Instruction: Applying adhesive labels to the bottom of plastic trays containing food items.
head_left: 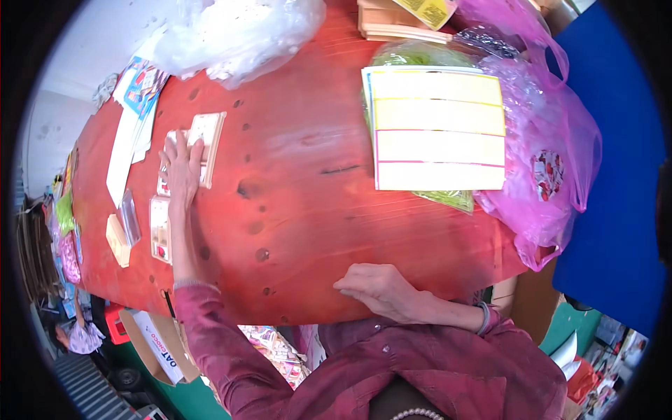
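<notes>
My left hand (181,168) lies palm down, fingers stretched out, over a cluster of small pale wooden trays on the left of the red table (301,210). One wooden tray (208,127) shows beyond its fingertips; another tray (160,224), with a bit of red in it, sits beside my wrist. The fingers partly cover the trays between these two. At the table's near edge rests my right hand (381,288), its fingers curled together and nothing visible in them.
White and coloured cards (129,143) lie at the far left, near a pale wooden block (117,240) and a clear plastic piece (129,218). A clear bag (234,35) stands at the back. Striped yellow-white sheets (439,129) and a pink plastic bag (539,147) occupy the right side.
</notes>
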Action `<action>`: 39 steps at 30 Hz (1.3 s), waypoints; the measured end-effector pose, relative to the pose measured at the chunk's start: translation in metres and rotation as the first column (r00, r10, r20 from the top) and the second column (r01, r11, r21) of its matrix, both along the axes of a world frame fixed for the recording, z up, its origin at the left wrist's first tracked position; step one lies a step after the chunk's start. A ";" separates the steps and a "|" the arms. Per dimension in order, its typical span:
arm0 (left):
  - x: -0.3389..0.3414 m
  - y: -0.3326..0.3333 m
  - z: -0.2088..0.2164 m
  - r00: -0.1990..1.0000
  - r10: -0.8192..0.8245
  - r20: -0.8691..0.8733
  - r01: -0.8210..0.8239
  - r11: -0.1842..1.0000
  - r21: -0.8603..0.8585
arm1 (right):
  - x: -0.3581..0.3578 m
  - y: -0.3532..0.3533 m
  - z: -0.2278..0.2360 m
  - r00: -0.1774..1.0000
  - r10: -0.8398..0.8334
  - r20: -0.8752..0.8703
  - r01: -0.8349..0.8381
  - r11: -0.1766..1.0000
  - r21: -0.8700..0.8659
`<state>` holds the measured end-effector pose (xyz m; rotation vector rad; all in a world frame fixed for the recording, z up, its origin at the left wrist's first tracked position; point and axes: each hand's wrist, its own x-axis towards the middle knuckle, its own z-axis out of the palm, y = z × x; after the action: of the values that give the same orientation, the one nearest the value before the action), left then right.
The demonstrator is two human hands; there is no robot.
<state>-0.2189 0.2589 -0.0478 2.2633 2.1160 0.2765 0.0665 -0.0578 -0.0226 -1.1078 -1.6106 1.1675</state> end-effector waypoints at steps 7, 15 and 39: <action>0.026 -0.054 0.008 1.000 -0.003 -0.014 0.003 1.000 -0.024 | 0.041 0.008 0.038 0.976 -0.120 0.181 0.070 0.962 0.264; 0.043 -0.072 0.012 1.000 -0.006 -0.005 0.006 0.998 -0.059 | 0.097 0.046 0.059 0.458 -0.564 0.687 0.228 0.821 0.523; 0.143 -0.219 0.084 0.744 -0.345 0.573 0.464 0.883 -0.070 | 0.135 0.059 0.060 0.292 -0.680 0.672 0.624 0.668 0.405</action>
<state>-0.0763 0.0403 0.0366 2.1110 1.2655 0.5696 0.2019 0.0017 0.0374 -2.1790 -1.4451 -0.0239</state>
